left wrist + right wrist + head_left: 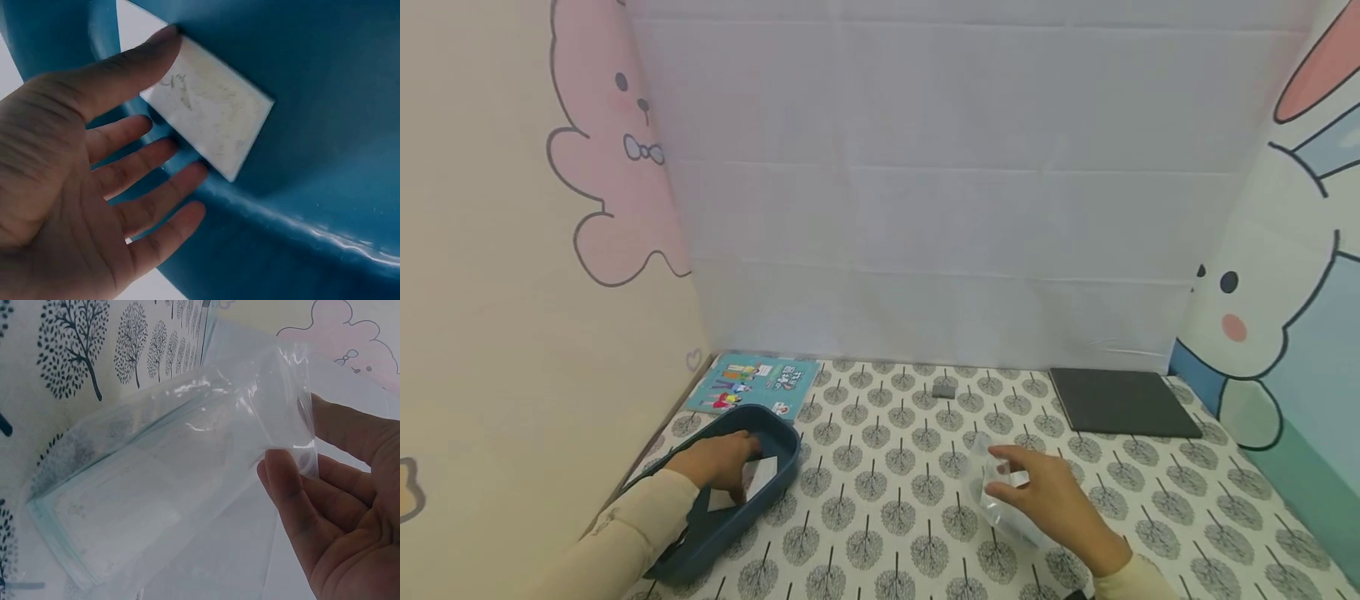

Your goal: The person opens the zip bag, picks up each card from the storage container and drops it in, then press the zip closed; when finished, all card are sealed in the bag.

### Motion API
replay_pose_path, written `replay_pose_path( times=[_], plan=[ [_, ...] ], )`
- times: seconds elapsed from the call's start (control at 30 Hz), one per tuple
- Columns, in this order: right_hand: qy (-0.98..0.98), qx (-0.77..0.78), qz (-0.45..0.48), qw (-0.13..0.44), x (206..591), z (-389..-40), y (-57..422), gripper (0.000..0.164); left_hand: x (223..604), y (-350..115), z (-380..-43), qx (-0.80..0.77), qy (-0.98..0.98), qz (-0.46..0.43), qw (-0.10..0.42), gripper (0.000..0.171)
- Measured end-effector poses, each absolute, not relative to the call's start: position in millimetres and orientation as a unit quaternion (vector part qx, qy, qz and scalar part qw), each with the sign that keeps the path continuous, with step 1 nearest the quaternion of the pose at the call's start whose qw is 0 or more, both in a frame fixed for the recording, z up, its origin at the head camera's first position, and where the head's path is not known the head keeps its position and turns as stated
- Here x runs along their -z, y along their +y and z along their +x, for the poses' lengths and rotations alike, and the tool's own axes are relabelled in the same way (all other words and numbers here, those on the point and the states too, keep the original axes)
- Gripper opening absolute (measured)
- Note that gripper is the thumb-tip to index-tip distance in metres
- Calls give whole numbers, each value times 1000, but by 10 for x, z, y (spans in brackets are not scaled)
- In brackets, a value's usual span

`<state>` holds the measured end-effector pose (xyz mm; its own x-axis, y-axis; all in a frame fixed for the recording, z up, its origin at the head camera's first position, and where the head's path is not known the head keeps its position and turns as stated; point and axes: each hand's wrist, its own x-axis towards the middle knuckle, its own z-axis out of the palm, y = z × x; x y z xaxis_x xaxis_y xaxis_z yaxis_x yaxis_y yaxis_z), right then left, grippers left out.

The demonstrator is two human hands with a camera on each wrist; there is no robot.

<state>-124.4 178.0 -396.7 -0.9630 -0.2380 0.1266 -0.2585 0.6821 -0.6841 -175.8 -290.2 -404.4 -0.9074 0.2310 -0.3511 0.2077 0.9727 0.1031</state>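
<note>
My left hand (718, 462) reaches down into a dark blue plastic basin (793, 454). In the left wrist view, its thumb overlaps a white card (215, 109) with faint marks, while the other fingers extend loosely below the card's edge. Whether the thumb touches the card cannot be told. My right hand (1052, 500) holds a clear plastic bag (1018, 527) near its rim, thumb on one side and fingers on the other. Inside the bag, seen in the right wrist view, lies a stack of whitish cards (144, 506) with pale green edges.
A teal illustrated book (756, 385) lies behind the basin, near the left wall. At the back of the tree-patterned tabletop (872, 433) sits a small grey block (943, 391). A flat black board (1123, 402) lies at the back right. Walls border the sides and rear.
</note>
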Motion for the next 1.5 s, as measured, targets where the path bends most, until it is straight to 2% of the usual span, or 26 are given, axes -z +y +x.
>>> replay_pose_path(
  times=[0.33,0.6,0.83,1.0,1.33,1.5],
  plan=[
    [-917,-376,131,16,3933,-1245,1771,52,4024,-2888,-1787,-20,975,110,190,78],
    [-913,-384,137,14,3928,-1254,1764,52,4098,-2897,-1802,17,978,105,180,60],
    [-917,-376,132,15,3926,-1261,1758,50,4107,-2905,-1802,-2,981,95,168,87],
    [-917,-376,134,14,3930,-1260,1755,50,4145,-2907,-1789,-51,979,84,176,94],
    [-915,-378,139,14,3962,-1239,1755,50,4168,-2910,-1729,-61,979,77,181,87],
    [-918,-374,135,6,3970,-1241,1758,50,4139,-2868,-1729,-20,979,97,176,77]
  ],
)
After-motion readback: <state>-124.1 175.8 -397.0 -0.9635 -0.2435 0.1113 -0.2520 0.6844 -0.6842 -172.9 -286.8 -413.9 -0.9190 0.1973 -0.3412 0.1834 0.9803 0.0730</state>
